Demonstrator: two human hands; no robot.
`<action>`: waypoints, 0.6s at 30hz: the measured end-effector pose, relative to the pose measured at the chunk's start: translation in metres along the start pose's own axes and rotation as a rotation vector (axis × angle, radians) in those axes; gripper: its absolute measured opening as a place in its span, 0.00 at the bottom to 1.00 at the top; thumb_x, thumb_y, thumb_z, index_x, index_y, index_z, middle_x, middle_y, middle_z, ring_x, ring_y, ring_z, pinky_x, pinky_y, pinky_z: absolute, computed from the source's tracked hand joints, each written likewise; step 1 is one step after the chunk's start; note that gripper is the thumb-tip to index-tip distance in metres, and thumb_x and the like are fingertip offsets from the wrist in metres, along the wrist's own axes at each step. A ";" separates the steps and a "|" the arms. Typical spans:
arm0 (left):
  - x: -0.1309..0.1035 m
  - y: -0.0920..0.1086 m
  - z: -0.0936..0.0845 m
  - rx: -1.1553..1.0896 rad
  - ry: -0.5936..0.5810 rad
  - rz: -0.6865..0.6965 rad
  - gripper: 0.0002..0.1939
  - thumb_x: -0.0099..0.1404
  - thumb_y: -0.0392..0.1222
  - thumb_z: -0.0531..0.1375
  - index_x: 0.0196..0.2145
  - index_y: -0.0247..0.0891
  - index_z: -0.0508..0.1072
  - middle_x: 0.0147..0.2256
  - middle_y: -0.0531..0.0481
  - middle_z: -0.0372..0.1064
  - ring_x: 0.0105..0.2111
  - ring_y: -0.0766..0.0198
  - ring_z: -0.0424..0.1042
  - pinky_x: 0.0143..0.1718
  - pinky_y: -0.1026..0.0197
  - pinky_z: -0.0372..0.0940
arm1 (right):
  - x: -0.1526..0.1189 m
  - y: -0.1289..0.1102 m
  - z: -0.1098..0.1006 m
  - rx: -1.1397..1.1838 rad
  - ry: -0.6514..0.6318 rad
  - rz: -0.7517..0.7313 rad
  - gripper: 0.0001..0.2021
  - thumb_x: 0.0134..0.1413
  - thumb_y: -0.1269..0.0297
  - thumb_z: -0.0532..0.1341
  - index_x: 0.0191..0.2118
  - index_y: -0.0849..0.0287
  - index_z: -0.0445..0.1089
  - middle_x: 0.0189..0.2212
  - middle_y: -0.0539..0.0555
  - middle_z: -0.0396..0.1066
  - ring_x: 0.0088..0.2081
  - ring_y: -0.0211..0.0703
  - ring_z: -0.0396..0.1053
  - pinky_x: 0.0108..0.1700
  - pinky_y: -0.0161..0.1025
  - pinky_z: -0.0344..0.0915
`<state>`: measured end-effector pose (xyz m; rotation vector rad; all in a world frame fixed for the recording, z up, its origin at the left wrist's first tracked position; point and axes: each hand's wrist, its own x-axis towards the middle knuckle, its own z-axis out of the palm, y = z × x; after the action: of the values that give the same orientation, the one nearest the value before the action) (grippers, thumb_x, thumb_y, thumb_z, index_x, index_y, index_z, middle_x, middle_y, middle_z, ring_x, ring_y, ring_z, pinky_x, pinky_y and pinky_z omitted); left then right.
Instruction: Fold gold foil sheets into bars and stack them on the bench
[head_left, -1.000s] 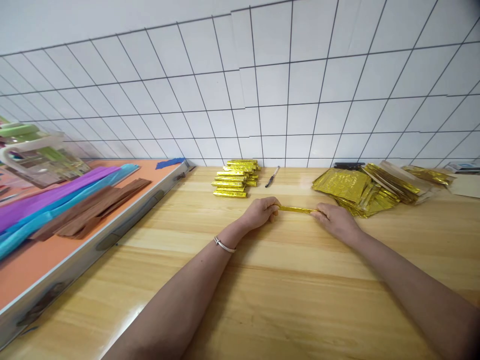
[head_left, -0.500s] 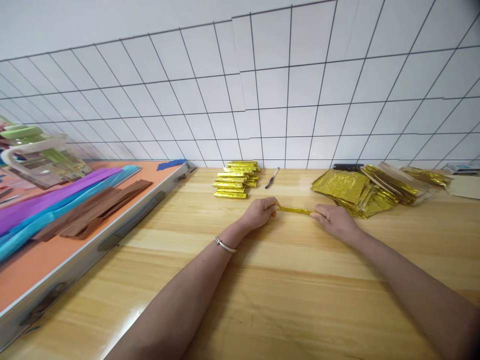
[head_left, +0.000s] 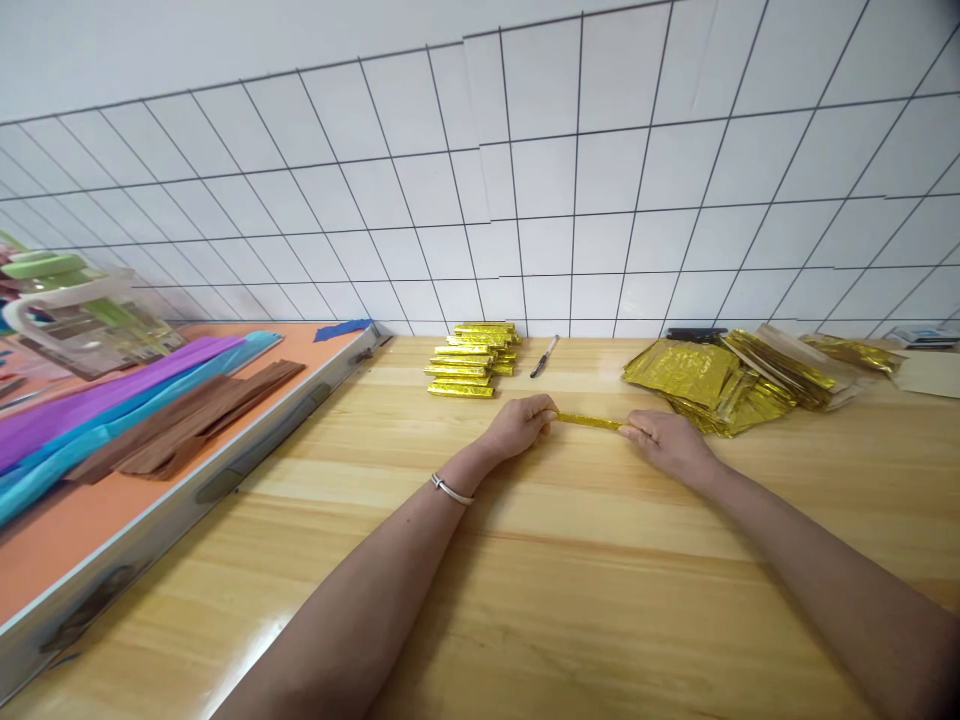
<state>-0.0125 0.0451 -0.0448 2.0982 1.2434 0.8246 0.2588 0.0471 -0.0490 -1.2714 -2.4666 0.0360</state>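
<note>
A narrow folded strip of gold foil paper [head_left: 589, 421] stretches between my two hands, just over the wooden table [head_left: 555, 600]. My left hand [head_left: 520, 425] pinches its left end, and a silver bangle circles that wrist. The right end is gripped by the closed fingers of my right hand [head_left: 666, 440]. Beyond my left hand lies a stack of folded gold foil strips [head_left: 469, 362]. Flat gold foil sheets [head_left: 686, 378] form a loose, overlapping pile past my right hand.
A black pen [head_left: 544, 357] lies between the strips and the sheets. To the left, an orange-topped surface [head_left: 60, 565] with a raised edge carries brown crepe paper [head_left: 195, 425], blue and purple paper, and a clear jug with a green lid [head_left: 45, 265]. A tiled wall [head_left: 540, 180] closes the back.
Almost nothing differs. Both hands keep their hold on the gold strip, with only a very slight shift to the left.
</note>
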 end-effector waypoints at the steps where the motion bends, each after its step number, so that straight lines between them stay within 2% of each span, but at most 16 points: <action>1: 0.000 -0.001 0.000 -0.003 -0.002 0.001 0.11 0.64 0.41 0.49 0.29 0.36 0.66 0.21 0.57 0.63 0.18 0.73 0.60 0.23 0.70 0.57 | 0.000 -0.001 0.000 0.003 -0.004 -0.007 0.17 0.60 0.54 0.46 0.25 0.56 0.57 0.23 0.49 0.64 0.27 0.39 0.62 0.29 0.34 0.52; 10: 0.000 -0.004 0.003 0.035 -0.006 0.032 0.11 0.65 0.40 0.47 0.32 0.36 0.66 0.21 0.56 0.64 0.18 0.72 0.62 0.23 0.70 0.58 | -0.001 -0.002 -0.005 -0.038 -0.022 -0.027 0.15 0.61 0.57 0.47 0.26 0.57 0.61 0.25 0.50 0.66 0.29 0.39 0.63 0.30 0.34 0.54; 15: -0.002 0.005 0.005 0.146 0.024 0.068 0.09 0.64 0.38 0.49 0.33 0.37 0.68 0.25 0.54 0.68 0.24 0.69 0.66 0.29 0.68 0.60 | 0.000 -0.011 -0.011 -0.133 0.010 0.002 0.16 0.60 0.55 0.49 0.29 0.58 0.66 0.30 0.56 0.67 0.38 0.46 0.62 0.36 0.38 0.55; 18: -0.003 0.012 0.009 0.218 0.031 0.086 0.09 0.64 0.38 0.49 0.34 0.39 0.68 0.28 0.53 0.69 0.28 0.67 0.68 0.31 0.67 0.60 | 0.001 -0.017 -0.013 -0.307 0.041 0.057 0.18 0.58 0.51 0.50 0.32 0.60 0.68 0.33 0.59 0.68 0.40 0.50 0.61 0.39 0.42 0.55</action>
<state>-0.0003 0.0362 -0.0427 2.3342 1.3184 0.7920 0.2497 0.0362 -0.0329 -1.4474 -2.4677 -0.3631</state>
